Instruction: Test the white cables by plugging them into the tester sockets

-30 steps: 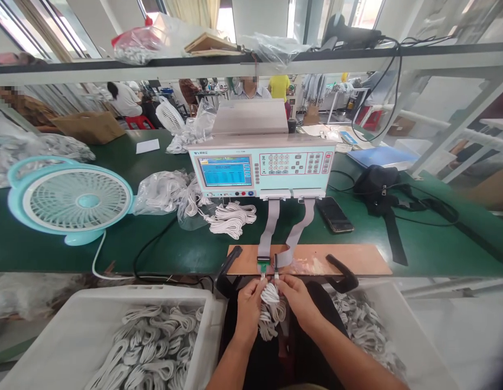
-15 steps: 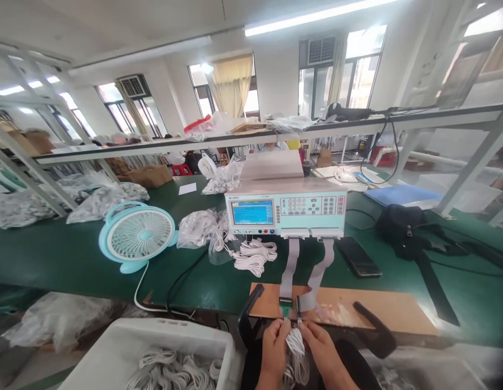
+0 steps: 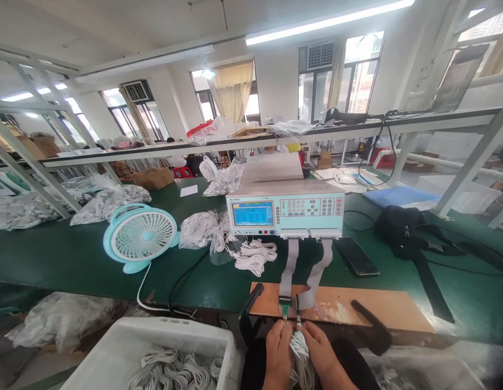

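Note:
My left hand [image 3: 278,346] is closed in a pinch on one plug of a white cable, at the small green circuit board [image 3: 285,309]. My right hand [image 3: 317,345] pinches the cable's other plug [image 3: 299,319], which is up against a dark upright connector [image 3: 298,304]. Between my hands hangs the coiled white cable [image 3: 301,355], its lower part running out of view. Two grey ribbon cables [image 3: 291,268] lead from the board and connector to the test instrument [image 3: 286,214], whose blue screen [image 3: 253,214] is lit. How deep the plugs sit is hard to see.
The fixture lies on a wooden board [image 3: 381,311] with black clamps at its edge. A white bin [image 3: 174,328] of coiled cables stands lower left. On the green table are a fan [image 3: 141,238], bagged cables [image 3: 198,228], a loose cable coil [image 3: 256,257], a phone [image 3: 358,257] and a black bag [image 3: 401,230].
The instrument's screen now shows a different layout. Both hands stay at the connectors, with the cable coil shifted slightly. The camera view has tilted a little.

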The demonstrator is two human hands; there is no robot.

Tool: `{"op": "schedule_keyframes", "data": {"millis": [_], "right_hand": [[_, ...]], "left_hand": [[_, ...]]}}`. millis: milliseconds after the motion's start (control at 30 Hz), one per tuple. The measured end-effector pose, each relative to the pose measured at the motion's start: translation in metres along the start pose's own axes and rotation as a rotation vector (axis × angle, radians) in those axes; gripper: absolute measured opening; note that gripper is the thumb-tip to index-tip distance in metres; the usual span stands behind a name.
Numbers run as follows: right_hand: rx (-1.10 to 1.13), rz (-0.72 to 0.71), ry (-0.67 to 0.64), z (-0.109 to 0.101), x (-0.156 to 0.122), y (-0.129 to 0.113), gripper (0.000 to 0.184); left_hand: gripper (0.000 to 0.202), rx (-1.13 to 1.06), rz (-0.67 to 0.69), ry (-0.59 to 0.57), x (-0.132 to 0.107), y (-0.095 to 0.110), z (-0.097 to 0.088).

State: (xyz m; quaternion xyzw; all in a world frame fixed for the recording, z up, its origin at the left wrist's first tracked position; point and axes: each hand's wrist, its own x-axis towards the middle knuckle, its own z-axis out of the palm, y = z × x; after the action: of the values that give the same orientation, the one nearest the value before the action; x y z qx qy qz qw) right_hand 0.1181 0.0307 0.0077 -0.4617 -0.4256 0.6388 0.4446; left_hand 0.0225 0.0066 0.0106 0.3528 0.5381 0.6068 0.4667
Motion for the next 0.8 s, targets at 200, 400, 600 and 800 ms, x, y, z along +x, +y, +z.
{"op": "schedule_keyframes", "data": {"millis": [200,400,600,800], "right_hand": [[-0.288,0.111,-0.132,-0.065,-0.04,-0.047,0.029],[-1.035,0.08,-0.028,-0.169,-0.081,-0.058,0.015],[-0.183,0.23,-0.365,-0.099,-0.106,-0.02,0.03],[0.1,0.051,-0.054,-0.072,-0.075,-0.006,0.025]], "left_hand": [[0.034,-0.015,-0.192,-0.047,-0.031,0.018,0.006],[0.026,-0.438,-0.377,0.075,-0.035,0.025,-0.003],[0.026,-0.547,-0.222,0.057,-0.044,0.038,0.018],[0.017,-0.256,-0.224,-0.113,-0.067,0.028,0.027]]}}
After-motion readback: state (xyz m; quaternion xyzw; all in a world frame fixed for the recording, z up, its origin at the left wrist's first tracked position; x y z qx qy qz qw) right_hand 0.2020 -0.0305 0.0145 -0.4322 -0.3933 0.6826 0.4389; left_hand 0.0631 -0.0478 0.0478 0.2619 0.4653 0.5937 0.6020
